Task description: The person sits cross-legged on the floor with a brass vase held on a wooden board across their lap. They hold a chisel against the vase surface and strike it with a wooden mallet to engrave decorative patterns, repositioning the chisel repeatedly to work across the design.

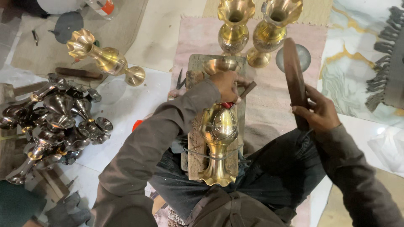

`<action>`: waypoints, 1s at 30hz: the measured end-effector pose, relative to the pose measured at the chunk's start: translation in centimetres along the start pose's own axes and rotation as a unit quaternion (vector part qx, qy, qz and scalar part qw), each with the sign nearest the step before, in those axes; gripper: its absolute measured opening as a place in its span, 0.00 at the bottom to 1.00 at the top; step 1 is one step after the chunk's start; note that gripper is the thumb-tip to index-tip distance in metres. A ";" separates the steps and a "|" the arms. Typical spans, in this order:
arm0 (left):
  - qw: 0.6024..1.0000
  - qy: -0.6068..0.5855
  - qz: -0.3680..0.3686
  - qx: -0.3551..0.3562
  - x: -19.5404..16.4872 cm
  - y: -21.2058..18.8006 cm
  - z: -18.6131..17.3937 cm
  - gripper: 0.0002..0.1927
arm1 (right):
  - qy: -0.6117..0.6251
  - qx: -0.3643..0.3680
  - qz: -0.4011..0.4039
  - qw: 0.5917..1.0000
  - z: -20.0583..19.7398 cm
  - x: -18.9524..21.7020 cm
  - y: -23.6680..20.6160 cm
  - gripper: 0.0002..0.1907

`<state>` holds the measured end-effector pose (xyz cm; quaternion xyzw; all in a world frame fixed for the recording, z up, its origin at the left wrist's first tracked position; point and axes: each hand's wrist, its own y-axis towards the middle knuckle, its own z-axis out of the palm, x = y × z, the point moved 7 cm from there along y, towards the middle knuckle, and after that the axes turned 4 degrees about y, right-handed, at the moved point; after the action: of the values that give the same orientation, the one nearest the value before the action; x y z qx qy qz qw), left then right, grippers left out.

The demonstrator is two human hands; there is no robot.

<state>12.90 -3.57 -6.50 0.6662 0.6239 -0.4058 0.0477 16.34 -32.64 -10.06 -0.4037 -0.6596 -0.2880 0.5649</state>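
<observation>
Closest to the lens, the person's lap fills the lower middle of the view, dark trousers and a grey-brown jacket, with a long wooden block running away from the knees over a pale pink mat on the floor.

On that block lies a brass vase, on its side, its scalloped mouth toward the body and its round belly farther out, a thin wire looped across its neck.

To the left, on the white floor, sits a heap of dull silver-grey vases, tumbled together and touching one another. Beyond the heap one more golden vase lies tilted on its side. At the far end of the mat two golden vases stand upright, just beside each other.

The right hand holds a dark wooden paddle raised on end above the mat, fingers clamped around its lower part, well apart from the vase on the block.

The left hand rests at the far end of the lying vase, fingers closed together around something small and red that barely shows beneath the palm; what it is cannot be told. Just past this hand a small brass bowl shape sits on the block's far end, and a pair of dark pliers lies beside the block on the mat.
</observation>
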 end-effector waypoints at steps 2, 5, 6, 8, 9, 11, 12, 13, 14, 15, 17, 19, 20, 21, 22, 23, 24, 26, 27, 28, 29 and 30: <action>0.996 -0.041 0.079 0.005 -0.6 0.3 -0.2 0.36 | -0.068 -0.006 -0.003 0.998 0.6 0.3 -1.5 0.36; 0.993 -0.049 0.076 0.073 -0.1 0.6 0.6 0.30 | -0.146 -0.016 0.002 0.989 1.7 0.4 -3.9 0.36; 0.992 -0.040 0.087 0.077 -0.3 0.7 0.7 0.30 | -0.019 -0.043 0.028 0.999 2.3 -0.3 -4.6 0.37; 0.991 -0.023 0.107 0.082 -0.6 1.0 0.7 0.29 | 0.005 -0.072 0.037 0.997 3.1 -0.8 -6.1 0.37; 0.988 -0.036 0.115 0.098 -0.8 1.0 0.9 0.29 | -0.096 -0.074 0.022 0.992 3.5 -0.7 -6.9 0.37; 0.981 -0.057 0.131 0.131 -1.2 1.1 1.1 0.28 | -0.085 -0.090 0.011 0.992 4.6 -1.0 -8.1 0.37; 0.978 -0.067 0.129 0.151 -1.3 1.1 1.2 0.29 | 0.025 -0.102 0.017 0.994 5.1 -1.4 -8.7 0.38; 0.973 -0.078 0.128 0.173 -1.4 1.2 1.3 0.30 | 0.135 -0.115 0.022 0.984 5.5 -1.8 -9.2 0.39; 0.969 -0.086 0.129 0.193 -1.6 1.2 1.5 0.30 | 0.010 -0.129 0.025 0.991 5.7 -1.7 -9.8 0.38; 0.966 -0.074 0.137 0.204 -1.8 1.3 1.4 0.30 | -0.115 -0.142 0.027 0.983 5.9 -1.5 -10.4 0.37; 0.961 -0.051 0.153 0.225 -2.1 1.2 1.5 0.31 | -0.128 -0.173 0.015 0.976 6.2 -1.4 -11.3 0.36; 0.953 -0.053 0.162 0.249 -2.4 1.1 1.7 0.30 | 0.098 -0.205 -0.012 0.974 6.7 -1.8 -12.1 0.38; 0.950 -0.052 0.168 0.260 -2.6 1.2 1.8 0.29 | -0.010 -0.202 -0.016 0.979 6.8 -1.5 -12.5 0.37; 0.946 -0.052 0.171 0.270 -2.8 1.2 1.7 0.29 | -0.118 -0.196 -0.020 0.973 7.1 -1.3 -12.9 0.36; 0.943 -0.053 0.173 0.280 -3.0 1.2 1.9 0.30 | -0.223 -0.186 -0.024 0.957 7.5 -1.1 -13.1 0.35; 0.939 -0.054 0.175 0.292 -3.1 1.1 2.0 0.30 | -0.154 -0.203 -0.027 0.967 7.4 -1.3 -13.4 0.35; 0.935 -0.061 0.165 0.307 -3.1 1.0 2.2 0.29 | -0.084 -0.220 -0.030 0.971 7.4 -1.6 -13.6 0.36; 0.929 -0.070 0.144 0.335 -3.0 1.0 2.2 0.28 | -0.065 -0.241 -0.040 0.968 7.5 -1.6 -14.0 0.37; 0.923 -0.070 0.158 0.343 -3.2 0.8 2.2 0.27 | -0.116 -0.243 -0.042 0.962 7.6 -1.3 -14.1 0.37; 0.918 -0.070 0.169 0.352 -3.2 0.6 2.2 0.26 | -0.165 -0.243 -0.044 0.955 7.9 -1.1 -14.2 0.38; 0.913 -0.069 0.180 0.360 -3.2 0.4 2.0 0.25 | -0.165 -0.247 -0.051 0.954 8.1 -0.8 -14.3 0.37; 0.905 -0.083 0.192 0.370 -3.3 0.1 1.9 0.25 | -0.165 -0.252 -0.056 0.952 8.2 -0.6 -14.4 0.36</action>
<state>12.47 -7.28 -5.87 0.7067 0.2826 -0.6444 -0.0739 -0.17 -33.21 -11.12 -0.5370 -0.6709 -0.4060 0.3110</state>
